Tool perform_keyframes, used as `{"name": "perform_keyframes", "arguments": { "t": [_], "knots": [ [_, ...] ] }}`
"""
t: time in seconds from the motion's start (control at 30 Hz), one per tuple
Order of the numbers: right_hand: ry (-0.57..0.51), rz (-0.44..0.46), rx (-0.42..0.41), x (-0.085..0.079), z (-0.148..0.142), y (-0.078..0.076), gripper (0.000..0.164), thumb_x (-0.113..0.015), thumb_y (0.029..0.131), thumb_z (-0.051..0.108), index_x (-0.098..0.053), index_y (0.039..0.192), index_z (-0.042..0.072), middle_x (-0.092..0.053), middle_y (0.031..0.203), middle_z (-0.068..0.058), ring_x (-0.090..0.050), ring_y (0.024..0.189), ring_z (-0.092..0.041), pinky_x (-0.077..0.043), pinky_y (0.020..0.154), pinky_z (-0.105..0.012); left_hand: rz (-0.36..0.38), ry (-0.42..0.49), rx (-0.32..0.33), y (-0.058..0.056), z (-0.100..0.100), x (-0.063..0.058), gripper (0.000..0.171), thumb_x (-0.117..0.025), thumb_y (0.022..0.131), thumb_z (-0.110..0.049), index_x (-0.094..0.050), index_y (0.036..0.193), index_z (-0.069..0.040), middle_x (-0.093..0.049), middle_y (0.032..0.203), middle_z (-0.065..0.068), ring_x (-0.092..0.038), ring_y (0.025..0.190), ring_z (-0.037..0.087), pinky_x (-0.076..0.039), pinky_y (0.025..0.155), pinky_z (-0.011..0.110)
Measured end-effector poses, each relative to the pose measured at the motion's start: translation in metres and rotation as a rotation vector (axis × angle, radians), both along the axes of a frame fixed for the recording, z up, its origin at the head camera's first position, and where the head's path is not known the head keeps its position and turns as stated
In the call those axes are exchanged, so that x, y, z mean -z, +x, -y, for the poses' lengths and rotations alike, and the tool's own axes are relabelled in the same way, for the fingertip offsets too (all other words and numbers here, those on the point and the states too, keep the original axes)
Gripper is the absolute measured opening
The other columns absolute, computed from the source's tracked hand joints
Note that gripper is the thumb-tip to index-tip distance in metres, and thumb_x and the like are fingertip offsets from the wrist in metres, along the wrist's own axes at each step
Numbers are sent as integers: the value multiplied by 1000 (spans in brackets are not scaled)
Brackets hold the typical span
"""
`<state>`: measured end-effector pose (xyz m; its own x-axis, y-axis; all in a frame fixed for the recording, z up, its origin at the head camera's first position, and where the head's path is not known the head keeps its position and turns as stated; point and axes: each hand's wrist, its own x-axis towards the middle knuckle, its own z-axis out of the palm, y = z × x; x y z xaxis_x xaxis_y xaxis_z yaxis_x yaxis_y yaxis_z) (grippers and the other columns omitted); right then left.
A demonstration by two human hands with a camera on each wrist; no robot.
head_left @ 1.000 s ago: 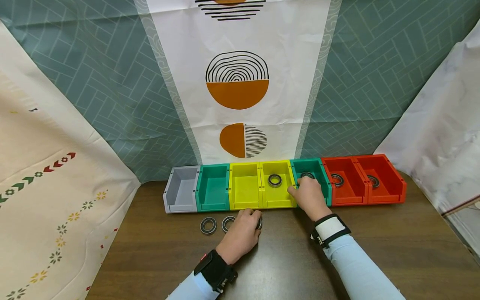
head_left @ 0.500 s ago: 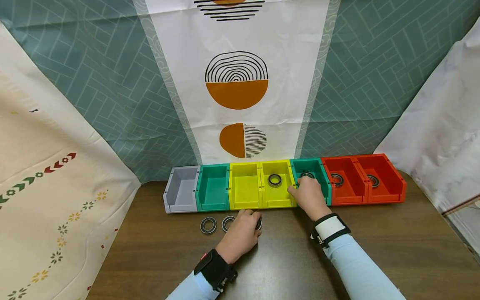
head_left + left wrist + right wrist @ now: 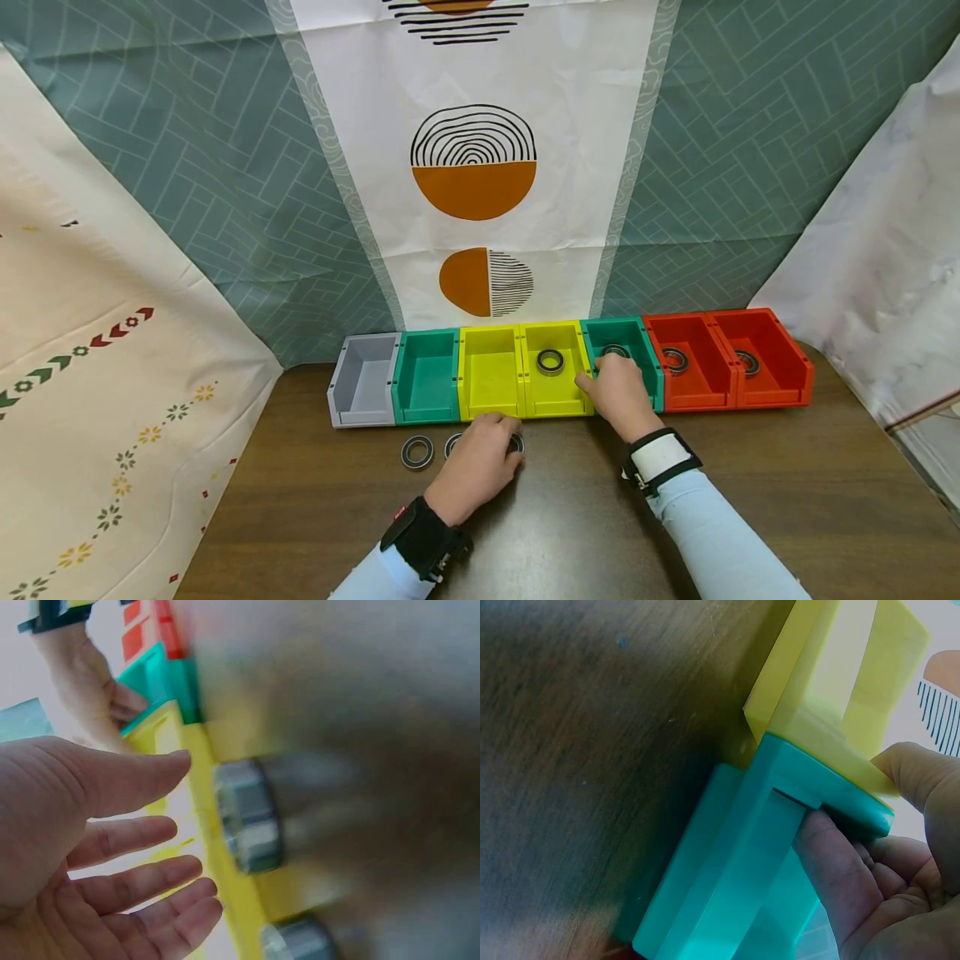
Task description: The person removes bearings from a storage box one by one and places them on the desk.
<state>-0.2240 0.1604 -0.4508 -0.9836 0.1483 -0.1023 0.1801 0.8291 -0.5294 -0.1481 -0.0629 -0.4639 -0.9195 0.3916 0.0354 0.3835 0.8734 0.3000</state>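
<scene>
My left hand [image 3: 480,462] hovers over ball bearings lying in front of the bins. In the left wrist view its fingers are spread loosely and hold nothing. A bearing [image 3: 247,817] lies apart from the fingertips, with another bearing [image 3: 300,941] beside it. In the head view, the left bearing [image 3: 417,452] is fully visible, while the hand partly covers the right bearing [image 3: 516,444] and the middle one. My right hand [image 3: 622,396] grips the adjoining walls of the green bin [image 3: 727,877] and the yellow bin [image 3: 817,720], thumb on the yellow side, fingers inside the green bin.
Further left stand another yellow bin [image 3: 489,375], a green bin [image 3: 425,379] and a grey bin [image 3: 365,383]. Single bearings sit in the right yellow bin, the right green bin and both red bins [image 3: 761,358]. A wooden table [image 3: 570,533] carries everything, with a printed cloth [image 3: 480,283] behind.
My left hand has lifted slightly from the bearings, its fingers coming away from the right one, which shows more. My right hand has stayed in place.
</scene>
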Motion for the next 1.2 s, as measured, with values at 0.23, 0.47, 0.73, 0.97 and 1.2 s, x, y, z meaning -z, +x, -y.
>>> {"name": "perform_keyframes", "arguments": {
  "t": [0.23,0.47,0.73,0.97,1.2],
  "knots": [
    [-1,-17,-8,1,-1,0,41,-61,87,29,-61,110,-4,-58,86,-14,-55,73,-23,-46,53,-24,-95,111,-102,-14,13,-25,44,-67,85,-34,-59,123,-13,-60,120,8,-56,109,22,-50,91,40],
    [0,-28,-9,2,-1,0,38,-61,86,30,-62,104,-3,-57,82,-13,-54,71,-23,-45,52,-24,-186,219,-281,-30,27,-36,54,-68,84,-35,-55,128,-6,-59,125,13,-58,111,26,-49,92,43],
    [1,-7,-5,2,-1,-1,42,-61,87,30,-61,110,-4,-58,86,-14,-55,74,-24,-47,54,-24,-147,223,-394,-46,37,-28,65,-65,86,-37,-46,135,0,-55,131,16,-58,115,28,-50,90,45],
    [6,1,-3,1,0,0,47,-61,87,31,-58,116,-6,-59,92,-15,-55,77,-25,-50,57,-26,-104,184,-437,-60,40,-17,53,-60,89,-38,-56,124,3,-67,108,17,-67,86,25,-56,69,39],
    [14,-5,-2,-1,0,1,50,-61,87,30,-56,120,-7,-58,95,-16,-55,80,-26,-50,58,-26,-52,260,-465,-68,42,-16,28,-59,90,-30,-64,86,-3,-46,60,5,-51,51,18,-38,43,27]
  ]
}}
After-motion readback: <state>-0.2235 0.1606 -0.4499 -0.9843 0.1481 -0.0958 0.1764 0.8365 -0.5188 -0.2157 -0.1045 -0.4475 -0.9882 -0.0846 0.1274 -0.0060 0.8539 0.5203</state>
